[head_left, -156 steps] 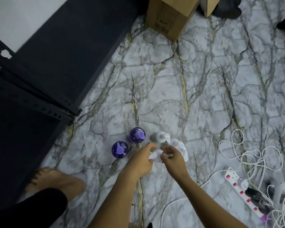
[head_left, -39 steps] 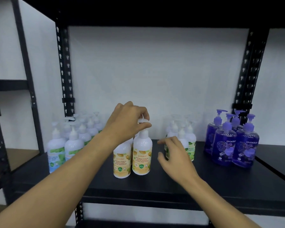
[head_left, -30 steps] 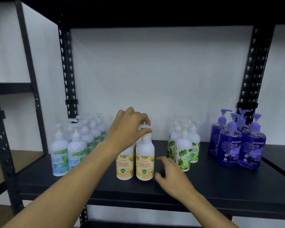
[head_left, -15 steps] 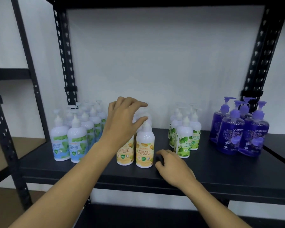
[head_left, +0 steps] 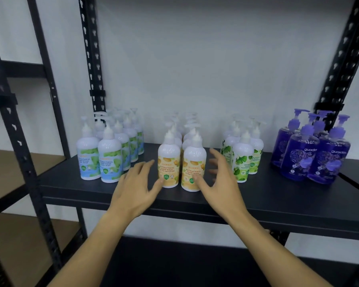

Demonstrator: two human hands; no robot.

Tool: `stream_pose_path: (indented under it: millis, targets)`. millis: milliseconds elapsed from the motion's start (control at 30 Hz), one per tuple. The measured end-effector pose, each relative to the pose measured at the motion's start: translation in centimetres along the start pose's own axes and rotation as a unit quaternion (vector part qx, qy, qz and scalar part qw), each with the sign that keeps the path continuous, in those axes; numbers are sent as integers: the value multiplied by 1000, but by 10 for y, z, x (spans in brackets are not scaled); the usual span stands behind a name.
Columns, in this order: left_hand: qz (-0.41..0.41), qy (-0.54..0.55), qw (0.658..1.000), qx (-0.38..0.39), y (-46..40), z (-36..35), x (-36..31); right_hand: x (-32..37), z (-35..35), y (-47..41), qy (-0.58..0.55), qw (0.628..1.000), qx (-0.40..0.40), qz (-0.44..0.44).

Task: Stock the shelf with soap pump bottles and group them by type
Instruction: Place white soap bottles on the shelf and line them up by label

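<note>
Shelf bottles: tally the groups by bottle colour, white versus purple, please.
White bottle groups: 3 (blue-mint label, yellow label, green-leaf label)
Purple bottle groups: 1
Total: 4 groups. The bottles in the back rows are too blurred to count singly.

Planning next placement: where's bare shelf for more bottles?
Bare: shelf front strip; gap between green-leaf group and purple bottles. Crowded: both hands flank yellow-label bottles; mint group close left.

White wall (head_left: 195,65), black uprights (head_left: 91,59)
</note>
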State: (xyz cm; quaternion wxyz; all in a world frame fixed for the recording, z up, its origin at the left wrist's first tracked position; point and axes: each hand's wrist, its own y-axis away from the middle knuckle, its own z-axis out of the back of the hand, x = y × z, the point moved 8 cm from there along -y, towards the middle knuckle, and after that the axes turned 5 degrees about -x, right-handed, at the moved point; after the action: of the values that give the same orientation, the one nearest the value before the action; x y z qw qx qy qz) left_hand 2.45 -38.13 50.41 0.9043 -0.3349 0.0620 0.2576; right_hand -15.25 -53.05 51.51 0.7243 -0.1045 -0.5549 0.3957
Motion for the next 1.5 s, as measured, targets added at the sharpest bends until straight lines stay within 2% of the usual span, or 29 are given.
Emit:
stream_pose_path:
  millis: [133, 300, 867, 1133, 1233, 1300, 1400, 1500]
  targets:
    - [-16, -110, 992, 62, 7, -15, 2, 15, -9, -6, -66, 998, -6, 12]
    - [-2, -110, 989, 103, 6, -21, 4, 20, -13, -8, -69, 997, -11, 25]
    - [4, -105, 989, 103, 7, -19, 2, 15, -21, -11, -48, 997, -23, 47]
    - [9, -98, 991, 88, 8, -14, 2, 8, -24, -9, -65, 997, 0, 30]
    - [23, -34, 999, 35, 10, -3, 1, 10, -19, -7, -68, 997, -7, 23]
    - [57, 70, 995, -31, 12, 8, 3, 7, -7, -5, -68, 997, -29, 11]
    - [114, 249, 951, -147, 20, 25, 3, -2, 19, -3, -49, 997, -60, 1]
    - [71, 280, 934, -212, 29, 35, -27, -11, 50, -1, -24, 995, -95, 7]
